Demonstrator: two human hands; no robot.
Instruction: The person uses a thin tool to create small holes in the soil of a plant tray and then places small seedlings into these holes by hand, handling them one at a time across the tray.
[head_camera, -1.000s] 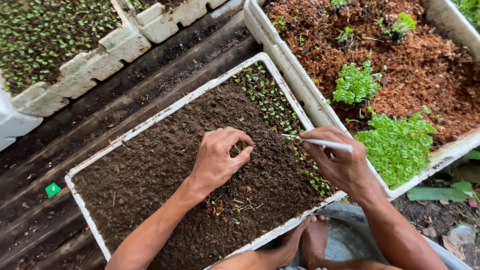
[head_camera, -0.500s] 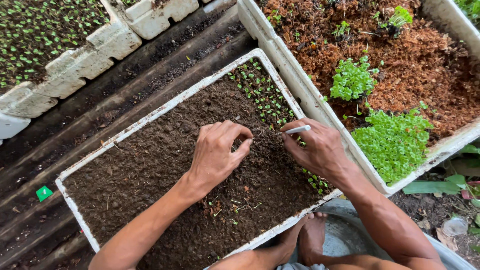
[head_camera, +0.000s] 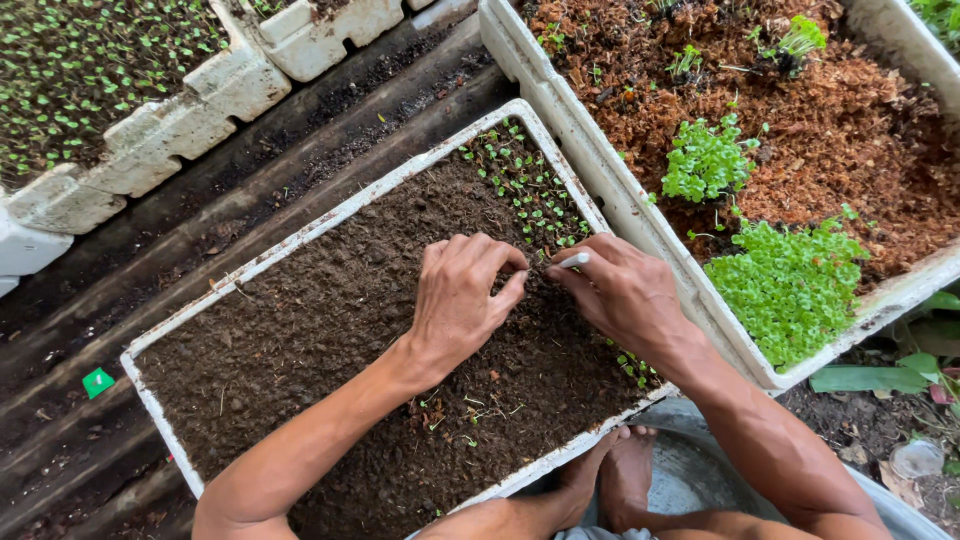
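A white foam tray (head_camera: 330, 222) is lying in the middle, filled with dark soil (head_camera: 320, 330); a band of tiny seedlings (head_camera: 530, 195) is growing along its far right side. Both hands are working over the soil beside that band. The left hand (head_camera: 462, 300) is pinching thumb and fingers together just above the soil, but whether anything is held in the pinch is too small to tell. The right hand (head_camera: 620, 292) is closing around a thin white stick (head_camera: 574, 261), of which only the tip is showing past the fingers. The two hands are nearly touching at the fingertips.

Right of the tray, a bigger white box (head_camera: 600, 170) is holding reddish-brown fibre (head_camera: 860, 130) with dense green sprout clumps (head_camera: 790, 285); its far edge is cut off. Left of the tray, across dark planks (head_camera: 300, 150), another foam box (head_camera: 150, 130) of small seedlings is partly out of frame. Below the tray, bare feet (head_camera: 610, 475) are resting in a grey basin (head_camera: 700, 470), mostly hidden by the right arm. A small green tag (head_camera: 97, 382) is lying left of the tray.
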